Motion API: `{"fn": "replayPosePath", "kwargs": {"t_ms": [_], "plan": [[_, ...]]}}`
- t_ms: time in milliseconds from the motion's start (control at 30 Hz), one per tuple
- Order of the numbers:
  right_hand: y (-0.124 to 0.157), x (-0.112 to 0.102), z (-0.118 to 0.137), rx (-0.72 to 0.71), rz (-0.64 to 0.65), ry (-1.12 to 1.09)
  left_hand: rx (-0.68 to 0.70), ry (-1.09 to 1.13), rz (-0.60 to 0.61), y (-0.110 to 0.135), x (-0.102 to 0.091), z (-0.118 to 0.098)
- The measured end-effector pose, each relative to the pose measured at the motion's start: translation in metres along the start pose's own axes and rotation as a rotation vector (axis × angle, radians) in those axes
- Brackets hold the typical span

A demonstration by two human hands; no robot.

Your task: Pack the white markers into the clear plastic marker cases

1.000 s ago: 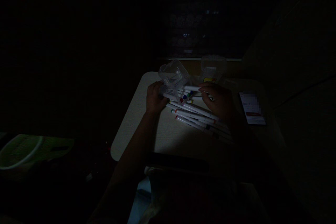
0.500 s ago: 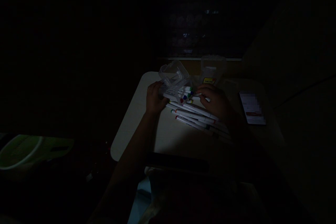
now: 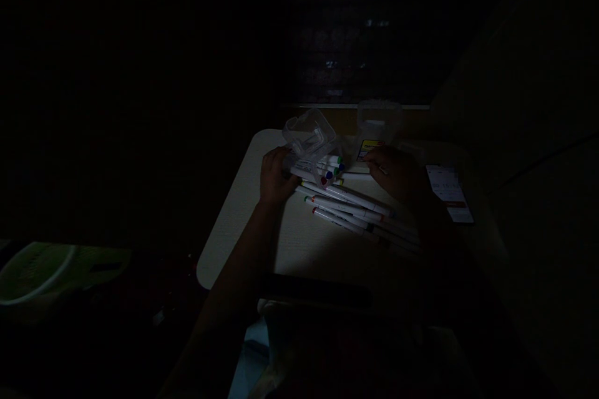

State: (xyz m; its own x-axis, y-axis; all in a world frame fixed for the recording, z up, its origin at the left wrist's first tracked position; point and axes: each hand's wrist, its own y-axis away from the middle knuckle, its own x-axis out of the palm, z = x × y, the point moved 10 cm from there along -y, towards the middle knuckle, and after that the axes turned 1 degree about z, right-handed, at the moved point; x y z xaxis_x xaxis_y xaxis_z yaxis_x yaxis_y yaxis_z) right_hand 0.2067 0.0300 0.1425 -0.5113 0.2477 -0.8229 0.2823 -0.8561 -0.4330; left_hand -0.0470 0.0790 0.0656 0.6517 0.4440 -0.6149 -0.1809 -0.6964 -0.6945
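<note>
My left hand [image 3: 277, 177] is wrapped round the side of a clear plastic case [image 3: 309, 131], which lies tilted with its lid raised. Inside it are several white markers [image 3: 312, 169], their green, blue and red ends facing right. My right hand [image 3: 395, 171] hovers to the right of the case, fingers bent with a small gap between finger and thumb; nothing clear shows in its grasp. Just left of its thumb lies a single white marker [image 3: 355, 176]. Several loose white markers [image 3: 349, 207] are heaped in front of both hands, partly in shadow.
A second clear container [image 3: 378, 113] with a yellow label stands at the back of the pale table [image 3: 234, 230]. On the right lies a phone [image 3: 452, 196] with its screen lit. A green basket [image 3: 60, 271] is at the lower left. The surroundings are very dark.
My right hand has moved right, away from the case's opening, uncovering more of the yellow label. My left hand and the case have stayed in place.
</note>
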Motion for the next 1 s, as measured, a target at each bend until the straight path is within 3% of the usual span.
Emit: {"fn": "replayPosePath", "kwargs": {"t_ms": [233, 433, 733, 1000], "plan": [[0.014, 0.031, -0.050, 0.203, 0.311, 0.171, 0.066, 0.009, -0.032, 0.001, -0.004, -0.007], [0.022, 0.061, -0.064, 0.250, 0.514, 0.180, 0.024, -0.029, -0.015, 0.002, -0.001, -0.001], [0.030, 0.080, -0.082, 0.337, 0.598, 0.207, 0.019, -0.001, -0.005, 0.001, -0.001, -0.002], [0.025, 0.057, -0.073, 0.357, 0.567, 0.201, 0.023, -0.007, 0.000, 0.001, -0.001, -0.002]]}}
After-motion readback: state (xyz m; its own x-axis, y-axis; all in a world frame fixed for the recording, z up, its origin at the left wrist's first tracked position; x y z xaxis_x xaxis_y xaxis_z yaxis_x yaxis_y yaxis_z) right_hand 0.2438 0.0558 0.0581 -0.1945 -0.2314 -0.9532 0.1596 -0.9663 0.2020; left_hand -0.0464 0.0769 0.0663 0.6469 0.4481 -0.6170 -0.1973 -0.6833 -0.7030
